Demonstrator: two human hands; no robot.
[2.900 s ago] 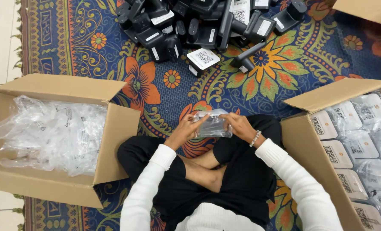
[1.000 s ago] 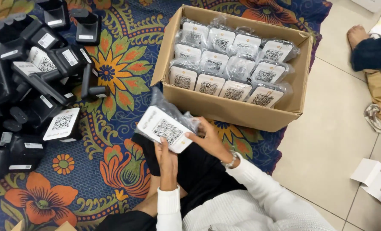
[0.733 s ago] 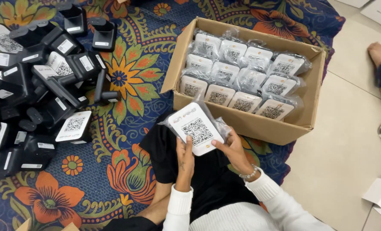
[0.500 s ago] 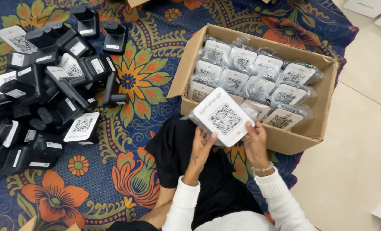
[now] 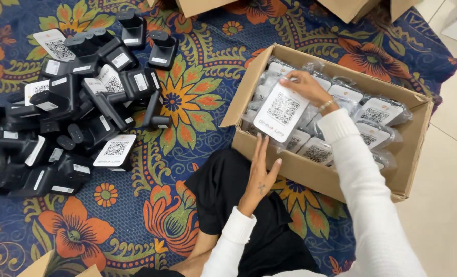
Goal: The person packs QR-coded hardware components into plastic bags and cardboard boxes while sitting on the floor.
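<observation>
My right hand grips the top edge of a bagged white code stand and holds it inside the open cardboard box, over several bagged stands of the same kind. My left hand hovers open with fingers spread just in front of the box's near wall, its fingertips close to the stand's lower edge. I sit cross-legged in black trousers on the patterned rug.
A heap of black stands with white code cards lies on the rug at the left. More cardboard boxes stand at the top edge, and a box corner shows at the bottom left. Tiled floor lies to the right.
The view swung from the bag-filled box on the left to the box on the right. The bagged stand went from both hands over my lap into the box. My left hand let go.
</observation>
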